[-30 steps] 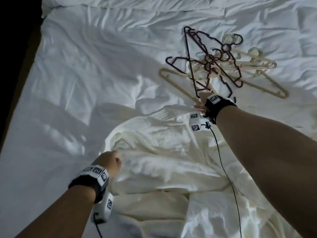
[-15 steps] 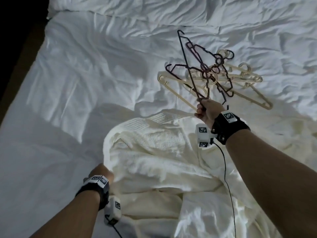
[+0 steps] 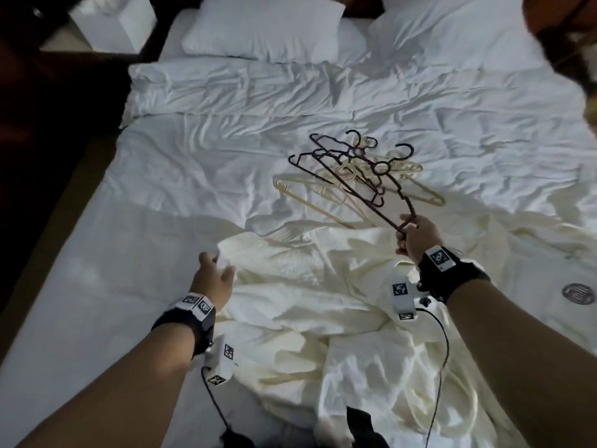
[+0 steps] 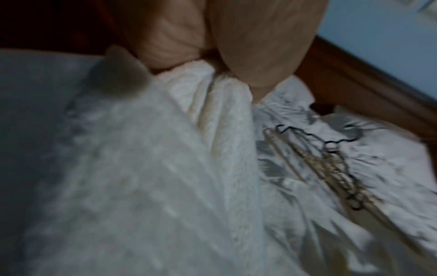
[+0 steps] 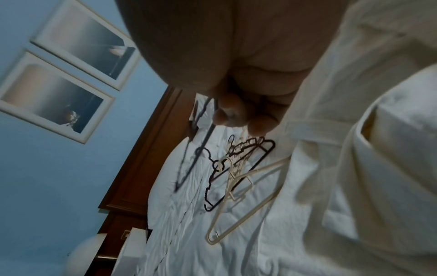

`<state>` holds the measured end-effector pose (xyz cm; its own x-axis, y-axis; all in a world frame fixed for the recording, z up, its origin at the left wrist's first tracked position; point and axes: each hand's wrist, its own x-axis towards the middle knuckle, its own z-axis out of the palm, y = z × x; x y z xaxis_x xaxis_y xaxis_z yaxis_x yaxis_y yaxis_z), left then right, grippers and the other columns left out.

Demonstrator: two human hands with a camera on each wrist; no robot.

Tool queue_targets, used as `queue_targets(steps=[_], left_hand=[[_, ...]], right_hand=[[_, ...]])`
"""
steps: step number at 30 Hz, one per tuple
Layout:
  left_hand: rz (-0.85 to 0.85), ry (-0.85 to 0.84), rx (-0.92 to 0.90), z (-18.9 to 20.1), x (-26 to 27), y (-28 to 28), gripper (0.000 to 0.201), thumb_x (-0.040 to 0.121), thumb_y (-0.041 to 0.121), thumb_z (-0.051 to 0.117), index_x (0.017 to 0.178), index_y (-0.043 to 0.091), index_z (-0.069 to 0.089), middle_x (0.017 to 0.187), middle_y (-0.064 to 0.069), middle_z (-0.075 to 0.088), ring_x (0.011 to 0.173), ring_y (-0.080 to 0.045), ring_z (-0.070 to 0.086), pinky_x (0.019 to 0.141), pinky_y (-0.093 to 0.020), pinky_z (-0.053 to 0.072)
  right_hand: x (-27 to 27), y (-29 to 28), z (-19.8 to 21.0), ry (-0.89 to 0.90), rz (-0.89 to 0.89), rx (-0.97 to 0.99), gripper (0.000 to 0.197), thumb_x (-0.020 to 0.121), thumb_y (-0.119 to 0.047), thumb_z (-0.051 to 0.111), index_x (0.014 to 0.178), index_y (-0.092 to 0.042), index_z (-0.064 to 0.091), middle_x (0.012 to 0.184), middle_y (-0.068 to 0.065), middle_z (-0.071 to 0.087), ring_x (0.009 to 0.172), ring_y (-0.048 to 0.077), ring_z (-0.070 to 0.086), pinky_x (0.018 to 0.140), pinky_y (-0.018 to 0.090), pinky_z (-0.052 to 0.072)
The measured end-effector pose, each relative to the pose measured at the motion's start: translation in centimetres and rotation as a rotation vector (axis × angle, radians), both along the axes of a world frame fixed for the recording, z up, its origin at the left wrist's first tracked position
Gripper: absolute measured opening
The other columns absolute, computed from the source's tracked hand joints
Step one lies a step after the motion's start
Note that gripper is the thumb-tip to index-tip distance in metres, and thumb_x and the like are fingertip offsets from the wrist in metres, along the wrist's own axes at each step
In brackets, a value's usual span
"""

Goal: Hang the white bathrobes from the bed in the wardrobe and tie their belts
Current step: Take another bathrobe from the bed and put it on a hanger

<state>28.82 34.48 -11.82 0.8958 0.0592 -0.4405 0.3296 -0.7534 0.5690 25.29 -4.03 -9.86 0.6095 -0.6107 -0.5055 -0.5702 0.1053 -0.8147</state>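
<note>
Cream-white bathrobes lie crumpled on the near half of the bed. My left hand is at the robe's left collar edge; in the left wrist view the robe's fabric bunches up into my left hand, pinched there. My right hand grips one end of a dark hanger and holds it tilted above the hanger pile. In the right wrist view my fingers curl round that dark hanger, with a robe belt just to the right.
Cream and dark hangers lie tangled mid-bed. Pillows and a wooden headboard are at the far end. A white box-shaped thing stands at far left, dark floor along the left edge. A robe with a round emblem lies right.
My right hand has lifted the dark hanger off the pile and drawn it right and nearer. My left hand has slid up along the robe's edge. The head view now reaches the pillows.
</note>
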Motion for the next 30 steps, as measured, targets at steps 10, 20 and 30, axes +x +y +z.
queue_targets(steps=[10, 20, 30], left_hand=[[-0.365, -0.126, 0.169, 7.6, -4.5, 0.6, 0.028, 0.086, 0.019, 0.069, 0.107, 0.016, 0.05, 0.098, -0.006, 0.059, 0.093, -0.031, 0.06, 0.072, -0.027, 0.039], [-0.226, -0.058, 0.296, 5.2, -12.4, 9.0, 0.019, 0.091, 0.025, 0.059, 0.107, 0.018, 0.067, 0.114, -0.004, 0.068, 0.109, -0.027, 0.063, 0.08, -0.026, 0.041], [0.11, -0.082, -0.266, 6.3, -15.8, 7.7, 0.018, 0.096, 0.027, 0.056, 0.101, 0.011, 0.065, 0.095, -0.005, 0.067, 0.091, -0.025, 0.062, 0.086, -0.035, 0.049]], right_hand=[[-12.3, -2.3, 6.0, -0.091, 0.132, -0.09, 0.041, 0.083, 0.013, 0.032, 0.094, -0.002, 0.068, 0.07, 0.011, 0.063, 0.044, 0.018, 0.041, 0.038, 0.02, 0.028], [-14.4, 5.2, 9.9, -0.061, 0.481, -0.239, 0.036, 0.079, 0.016, 0.037, 0.067, 0.001, 0.067, 0.046, 0.009, 0.056, 0.041, 0.012, 0.047, 0.038, 0.013, 0.033], [-17.1, 17.8, 4.2, 0.076, 0.735, -0.112, 0.035, 0.073, 0.014, 0.035, 0.065, 0.0, 0.065, 0.053, 0.013, 0.056, 0.032, 0.005, 0.041, 0.034, 0.015, 0.028]])
